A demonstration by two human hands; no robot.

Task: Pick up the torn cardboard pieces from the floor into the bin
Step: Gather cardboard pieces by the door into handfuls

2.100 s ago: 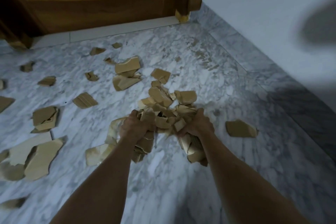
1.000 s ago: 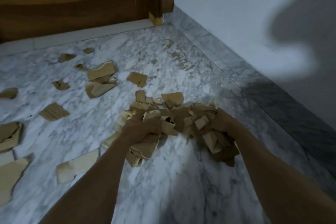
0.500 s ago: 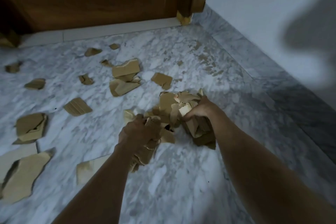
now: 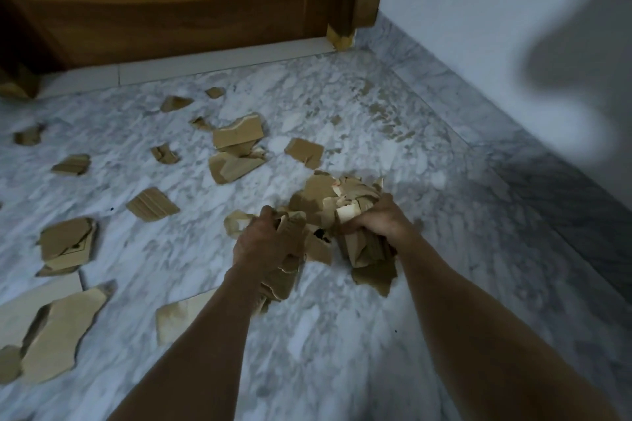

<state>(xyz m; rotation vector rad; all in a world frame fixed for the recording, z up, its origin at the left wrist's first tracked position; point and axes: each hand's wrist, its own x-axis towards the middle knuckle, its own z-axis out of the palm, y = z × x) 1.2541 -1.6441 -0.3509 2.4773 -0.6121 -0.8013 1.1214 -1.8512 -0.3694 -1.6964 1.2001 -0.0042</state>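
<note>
While a bundle of torn cardboard pieces (image 4: 328, 212) sits bunched between both hands above the marble floor (image 4: 342, 335), the left hand (image 4: 265, 243) curls its fingers around its share and the right hand (image 4: 376, 220) grips the other side. More loose scraps (image 4: 236, 147) lie scattered to the left and toward the wooden door (image 4: 164, 3). A white wall (image 4: 496, 10) runs along the right.
</note>
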